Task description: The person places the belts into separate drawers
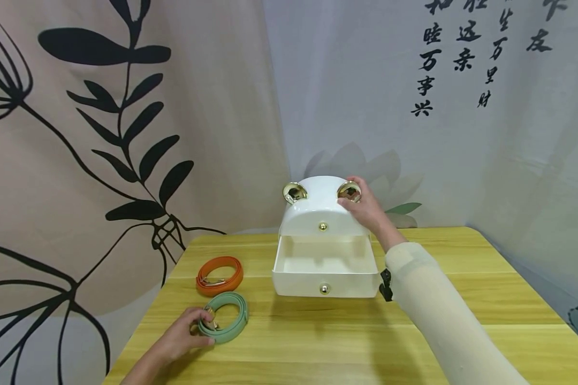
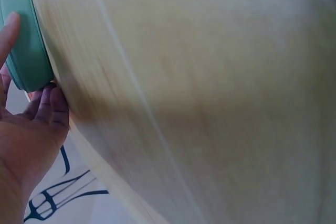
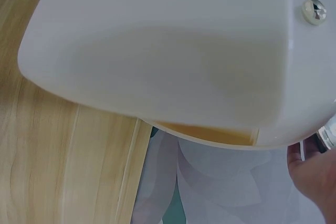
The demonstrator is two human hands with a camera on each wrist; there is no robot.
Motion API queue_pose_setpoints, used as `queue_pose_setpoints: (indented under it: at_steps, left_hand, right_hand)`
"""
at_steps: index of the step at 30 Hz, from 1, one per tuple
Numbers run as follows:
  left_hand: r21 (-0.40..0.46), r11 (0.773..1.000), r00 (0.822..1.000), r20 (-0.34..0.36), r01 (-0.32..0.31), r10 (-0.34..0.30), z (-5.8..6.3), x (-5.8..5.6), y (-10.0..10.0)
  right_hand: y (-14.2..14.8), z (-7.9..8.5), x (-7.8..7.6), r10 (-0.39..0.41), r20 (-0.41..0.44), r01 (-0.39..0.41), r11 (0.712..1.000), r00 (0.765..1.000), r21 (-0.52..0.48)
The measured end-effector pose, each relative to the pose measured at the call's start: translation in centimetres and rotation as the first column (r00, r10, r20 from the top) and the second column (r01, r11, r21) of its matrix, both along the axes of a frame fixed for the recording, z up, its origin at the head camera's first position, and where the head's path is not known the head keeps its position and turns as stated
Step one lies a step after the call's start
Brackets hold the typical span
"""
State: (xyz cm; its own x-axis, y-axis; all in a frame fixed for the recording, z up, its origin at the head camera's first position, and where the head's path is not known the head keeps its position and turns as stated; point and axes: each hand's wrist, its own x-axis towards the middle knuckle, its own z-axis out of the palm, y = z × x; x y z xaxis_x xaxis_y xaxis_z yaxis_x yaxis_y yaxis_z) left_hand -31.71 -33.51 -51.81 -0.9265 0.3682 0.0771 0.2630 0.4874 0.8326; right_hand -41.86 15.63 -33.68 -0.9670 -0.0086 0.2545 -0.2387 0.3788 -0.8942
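A coiled green belt (image 1: 240, 322) with a gold-coloured buckle lies at the left front of the table. My left hand (image 1: 185, 334) holds its left side, thumb low on the outside and fingers by the buckle. In the left wrist view the thumb lies on the green belt (image 2: 27, 40) while the other fingertips curl at its lower edge. A white drawer box (image 1: 329, 187) with two gold ring-shaped ears stands at the back, its lower drawer (image 1: 298, 283) pulled out with a bare inside. My right hand (image 1: 368, 214) grips the box's right ear, thumb in front and fingers behind.
Just behind the green belt lies a coiled orange belt (image 1: 238, 275) with a metal buckle. The wooden table (image 1: 462, 310) ends at a printed curtain (image 1: 231, 133) behind it. A black device (image 1: 386, 285) sits at the right sleeve's cuff.
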Motion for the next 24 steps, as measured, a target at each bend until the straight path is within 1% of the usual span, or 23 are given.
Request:
queue_pose_setpoints:
  at_steps: [3,10,12,15,19,24]
  left_hand:
    - [-0.022,1.000,1.000,-0.017,-0.018,0.018,-0.1,-0.1,0.1]
    - [-0.057,0.995,0.997,-0.024,-0.080,0.078,-0.2,-0.2,0.2]
    - [-0.069,0.992,0.994,-0.036,-0.102,0.100,-0.2,-0.2,0.3]
    - [-0.080,0.990,0.992,-0.061,-0.119,0.114,-0.1,-0.3,0.3]
    - [-0.077,0.991,0.990,-0.098,-0.108,0.100,0.4,-0.4,0.4]
    - [-0.079,0.989,0.988,-0.100,-0.127,0.119,1.4,-0.3,0.8]
  right_hand:
    - [0.0,-0.1,0.0,-0.006,0.005,0.006,1.000,1.000,0.009]
    - [-0.1,-0.1,0.1,-0.002,-0.012,0.002,1.000,1.000,0.013]
    - [-0.1,-0.1,0.1,-0.001,-0.008,0.001,1.000,1.000,0.013]
    - [-0.1,0.0,0.1,0.001,-0.003,-0.001,1.000,1.000,0.016]
    - [0.0,0.0,0.1,0.008,-0.006,-0.008,1.000,1.000,0.012]
    - [0.0,0.0,0.1,0.008,-0.008,-0.008,1.000,1.000,0.009]
